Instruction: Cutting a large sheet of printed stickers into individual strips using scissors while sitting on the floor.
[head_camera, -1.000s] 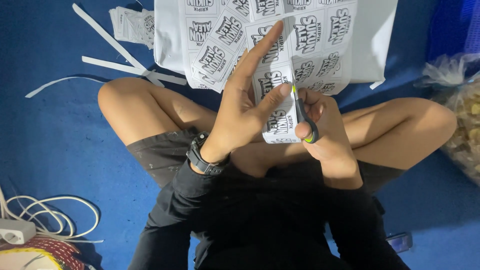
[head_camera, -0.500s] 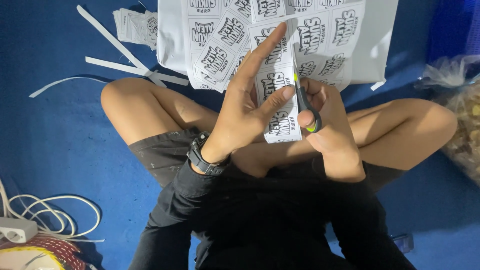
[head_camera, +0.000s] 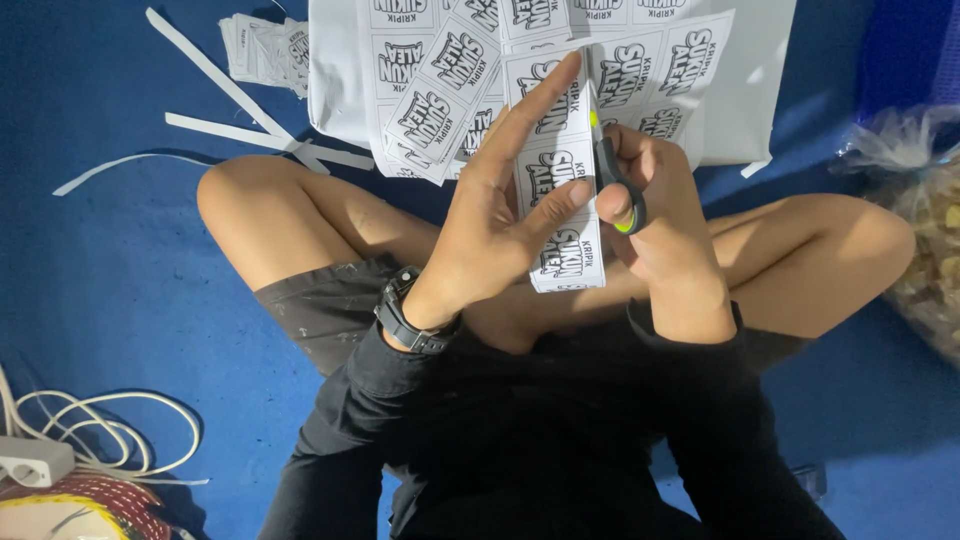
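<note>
I sit cross-legged on a blue floor. My left hand (head_camera: 500, 215) pinches a narrow strip of printed white labels (head_camera: 560, 190), thumb on its front and fingers stretched up behind it. My right hand (head_camera: 655, 215) grips black scissors with a yellow-green inner handle (head_camera: 618, 185), blades pointing up along the strip's right edge. The strip is still joined to a larger printed label sheet (head_camera: 450, 80) lying over my knees. A black watch (head_camera: 405, 315) is on my left wrist.
Thin white paper offcuts (head_camera: 240, 120) and a small pile of cut labels (head_camera: 265, 50) lie on the floor at upper left. A clear plastic bag of snacks (head_camera: 925, 220) sits at right. White cable and a power strip (head_camera: 40, 455) lie at lower left.
The scissors have advanced upward along the strip's edge, and both hands have shifted slightly up with the sheet.
</note>
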